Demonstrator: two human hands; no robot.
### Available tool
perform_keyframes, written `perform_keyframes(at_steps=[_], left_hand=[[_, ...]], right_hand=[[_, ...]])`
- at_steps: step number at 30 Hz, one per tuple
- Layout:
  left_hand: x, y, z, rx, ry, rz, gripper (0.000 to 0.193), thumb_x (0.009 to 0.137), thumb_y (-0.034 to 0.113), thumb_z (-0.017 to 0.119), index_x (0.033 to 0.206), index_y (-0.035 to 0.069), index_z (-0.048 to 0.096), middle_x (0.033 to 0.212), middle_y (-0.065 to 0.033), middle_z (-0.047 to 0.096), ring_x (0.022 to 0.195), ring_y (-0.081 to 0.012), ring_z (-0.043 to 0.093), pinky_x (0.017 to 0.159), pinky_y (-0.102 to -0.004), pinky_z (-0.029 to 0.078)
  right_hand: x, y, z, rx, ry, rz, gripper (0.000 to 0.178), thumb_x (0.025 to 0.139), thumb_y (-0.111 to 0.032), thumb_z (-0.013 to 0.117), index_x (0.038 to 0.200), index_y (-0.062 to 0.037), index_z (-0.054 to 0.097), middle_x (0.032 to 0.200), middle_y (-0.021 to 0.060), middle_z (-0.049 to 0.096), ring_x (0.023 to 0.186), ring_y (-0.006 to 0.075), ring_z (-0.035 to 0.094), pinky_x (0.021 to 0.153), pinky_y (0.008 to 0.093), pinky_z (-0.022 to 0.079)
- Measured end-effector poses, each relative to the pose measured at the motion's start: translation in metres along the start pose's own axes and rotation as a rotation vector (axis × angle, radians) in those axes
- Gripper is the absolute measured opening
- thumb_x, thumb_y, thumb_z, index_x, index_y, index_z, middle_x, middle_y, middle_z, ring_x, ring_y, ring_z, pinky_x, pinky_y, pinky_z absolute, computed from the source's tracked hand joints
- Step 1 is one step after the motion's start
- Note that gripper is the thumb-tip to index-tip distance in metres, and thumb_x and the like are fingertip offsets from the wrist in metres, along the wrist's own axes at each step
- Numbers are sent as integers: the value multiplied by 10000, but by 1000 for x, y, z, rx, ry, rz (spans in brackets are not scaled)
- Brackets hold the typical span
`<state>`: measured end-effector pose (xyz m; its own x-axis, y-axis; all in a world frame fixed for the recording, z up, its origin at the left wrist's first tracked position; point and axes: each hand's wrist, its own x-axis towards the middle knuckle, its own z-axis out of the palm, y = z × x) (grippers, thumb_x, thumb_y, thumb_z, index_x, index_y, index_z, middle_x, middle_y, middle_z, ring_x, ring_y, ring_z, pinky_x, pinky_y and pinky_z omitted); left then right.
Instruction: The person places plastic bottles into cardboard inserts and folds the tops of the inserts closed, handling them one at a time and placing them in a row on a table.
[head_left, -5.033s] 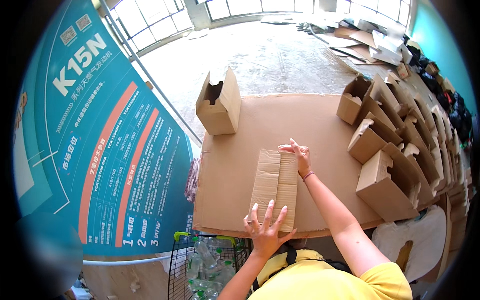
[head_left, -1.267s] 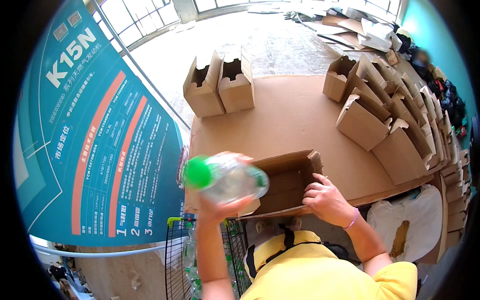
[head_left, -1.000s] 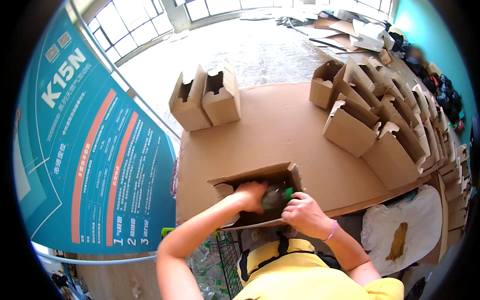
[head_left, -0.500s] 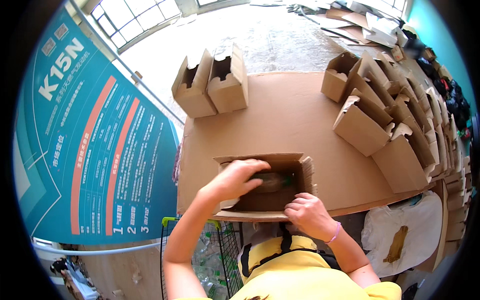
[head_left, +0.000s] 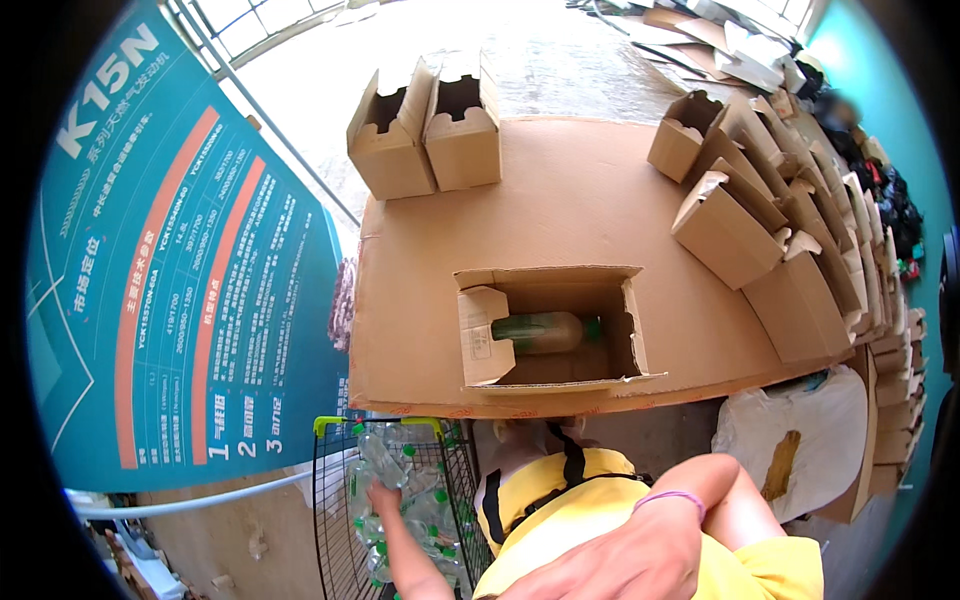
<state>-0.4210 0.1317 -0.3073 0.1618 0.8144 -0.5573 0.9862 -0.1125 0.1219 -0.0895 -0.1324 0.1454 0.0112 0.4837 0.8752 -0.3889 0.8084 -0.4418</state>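
My left hand (head_left: pixel 383 498) is down in a black wire cart, its fingers closed round the lower end of a clear plastic bottle (head_left: pixel 377 452). Other clear bottles with green caps (head_left: pixel 440 496) lie around it. Across my yellow shirt rests my right hand (head_left: pixel 625 560), a band on its wrist; its fingers run off the lower edge and cannot be made out. On the table, an open cardboard box (head_left: pixel 643 345) stands near the front edge, touched by neither hand. One bottle with a green cap (head_left: pixel 552 333) lies on its side inside it.
Two open boxes (head_left: pixel 468 158) stand at the table's (head_left: pixel 570 220) far left. Many open cartons (head_left: pixel 735 235) crowd its right side. The cart's rim (head_left: pixel 380 421) meets the table's front left. A teal banner (head_left: pixel 190 300) stands left; a white sack (head_left: pixel 790 440) lies lower right.
Both hands have left the box, the left going down into the cart, the right back against my body. The view has shifted, and the bottle in the box now shows fully.
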Motion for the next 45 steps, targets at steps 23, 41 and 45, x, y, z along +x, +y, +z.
perform_keyframes(at_steps=[23,41,45], left_hand=[[-9,-74,14,1030,-413,139,339,926,263,556,1230,169,671,1405,-69,545,1391,-295,375,1147,-549,171],[-96,-44,-102,-551,-759,-99,586,832,499,637,1199,43,652,1304,-166,561,1197,-281,521,1008,-353,414],[-56,11,-176,82,-700,195,450,658,320,781,968,7,686,920,-65,695,837,-154,663,719,-305,508]], right_hand=[[30,71,30,183,76,68,375,1041,-180,372,1200,40,632,1298,250,519,1246,417,456,1048,563,340],[-97,-56,-66,-1900,-164,1140,333,784,-170,738,1088,-78,639,1187,85,614,1296,304,463,1148,556,274],[-106,-59,-78,-1912,-255,1282,418,747,-299,769,1099,-103,656,1214,70,615,1333,297,428,1155,648,179]])
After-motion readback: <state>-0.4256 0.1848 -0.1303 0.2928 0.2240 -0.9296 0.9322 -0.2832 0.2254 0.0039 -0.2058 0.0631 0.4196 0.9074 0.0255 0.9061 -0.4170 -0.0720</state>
